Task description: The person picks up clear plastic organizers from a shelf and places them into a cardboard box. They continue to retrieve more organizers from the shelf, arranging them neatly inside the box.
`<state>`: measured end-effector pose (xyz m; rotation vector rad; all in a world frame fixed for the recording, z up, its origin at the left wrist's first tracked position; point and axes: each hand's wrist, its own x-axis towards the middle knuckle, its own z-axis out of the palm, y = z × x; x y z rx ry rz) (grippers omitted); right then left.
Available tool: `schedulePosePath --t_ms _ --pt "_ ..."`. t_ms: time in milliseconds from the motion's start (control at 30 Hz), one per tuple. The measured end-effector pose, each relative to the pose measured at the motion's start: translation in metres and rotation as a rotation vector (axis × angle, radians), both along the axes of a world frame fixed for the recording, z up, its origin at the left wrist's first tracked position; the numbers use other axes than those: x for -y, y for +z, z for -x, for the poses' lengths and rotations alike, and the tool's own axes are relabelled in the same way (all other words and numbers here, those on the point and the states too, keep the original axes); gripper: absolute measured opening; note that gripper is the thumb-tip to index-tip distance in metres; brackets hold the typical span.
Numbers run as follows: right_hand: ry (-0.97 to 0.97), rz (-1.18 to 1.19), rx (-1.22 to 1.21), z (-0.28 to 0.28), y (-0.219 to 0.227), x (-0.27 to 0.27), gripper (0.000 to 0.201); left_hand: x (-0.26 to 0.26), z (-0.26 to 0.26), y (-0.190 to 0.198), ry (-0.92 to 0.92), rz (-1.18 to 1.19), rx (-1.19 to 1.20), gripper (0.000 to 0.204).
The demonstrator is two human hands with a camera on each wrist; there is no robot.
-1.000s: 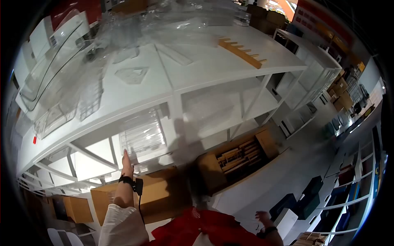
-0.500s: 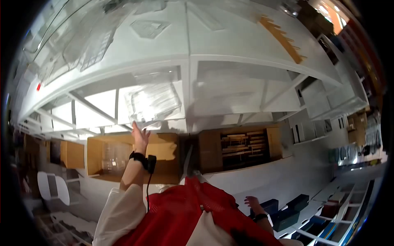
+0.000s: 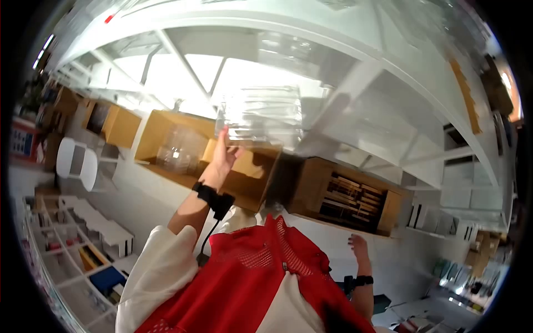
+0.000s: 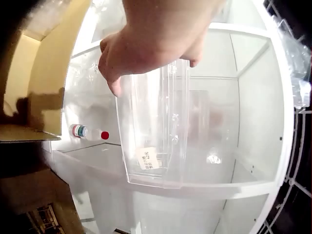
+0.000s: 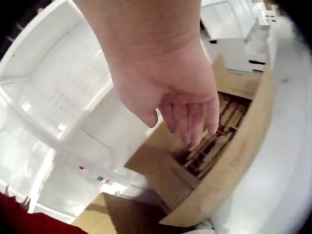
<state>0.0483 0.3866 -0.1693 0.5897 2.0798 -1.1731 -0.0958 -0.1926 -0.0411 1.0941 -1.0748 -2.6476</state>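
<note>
My left hand [image 3: 224,158] holds a clear plastic case [image 3: 264,114] at its near end, in front of the white shelf unit. In the left wrist view the fingers of the left hand [image 4: 151,48] grip the top of the clear case [image 4: 153,126], which bears a small white price label [image 4: 147,158]. My right hand [image 3: 360,247] hangs at the right with nothing in it. The right wrist view shows the right hand [image 5: 170,87] with loosely bent fingers above a cardboard box [image 5: 234,165] of wooden pieces.
An open cardboard box [image 3: 150,136] with clear plastic items [image 3: 179,155] stands below the shelf. Right of it is the box of wooden pieces [image 3: 311,191]. A bottle with a red cap [image 4: 92,133] lies by the case. White chairs [image 3: 78,164] stand at the left.
The clear case has come out of the shelf compartment toward the body, with my left hand on it. The head view has tilted down and turned; the right hand still hangs empty.
</note>
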Motion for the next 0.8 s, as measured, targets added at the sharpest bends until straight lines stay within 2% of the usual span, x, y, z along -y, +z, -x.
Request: schedulePosePath --t_ms 67,100,200,233,300,367,433,500,633,700,800 --pt "0.103 -0.093 -0.037 0.057 0.085 0.087 0.041 0.015 -0.038 0.0 -0.063 -0.071 0.056 0.065" --pt "0.178 -0.109 -0.051 0.079 0.103 0.121 0.046 0.025 -0.057 -0.002 -0.124 -0.115 0.055 0.063" --pt "0.061 0.43 -0.032 0.117 0.113 0.209 0.058 0.039 -0.102 0.01 -0.074 -0.208 0.174 0.07" --pt "0.041 0.586 -0.026 0.118 0.128 0.246 0.061 0.029 -0.122 0.032 -0.058 -0.138 0.251 0.074" --pt "0.053 0.608 0.107 0.114 0.146 0.317 0.063 0.039 -0.151 0.032 -0.005 -0.213 0.355 0.077" --pt "0.391 0.8 0.195 0.109 0.124 0.371 0.063 0.065 -0.181 0.015 -0.053 -0.244 0.311 0.075" --pt "0.496 0.898 0.345 0.095 0.115 0.415 0.061 0.093 -0.208 0.01 -0.037 -0.233 0.352 0.074" --pt "0.355 0.903 0.552 0.083 0.111 0.456 0.059 0.127 -0.228 0.003 -0.026 -0.24 0.379 0.073" --pt "0.282 0.774 0.639 0.044 0.085 0.542 0.062 0.219 -0.27 -0.016 -0.081 -0.27 0.395 0.079" --pt "0.232 0.777 0.675 0.019 0.076 0.587 0.066 0.263 -0.29 -0.032 -0.078 -0.3 0.398 0.083" --pt "0.07 0.865 0.848 0.002 0.058 0.644 0.067 0.32 -0.314 -0.024 0.008 -0.186 0.335 0.079"
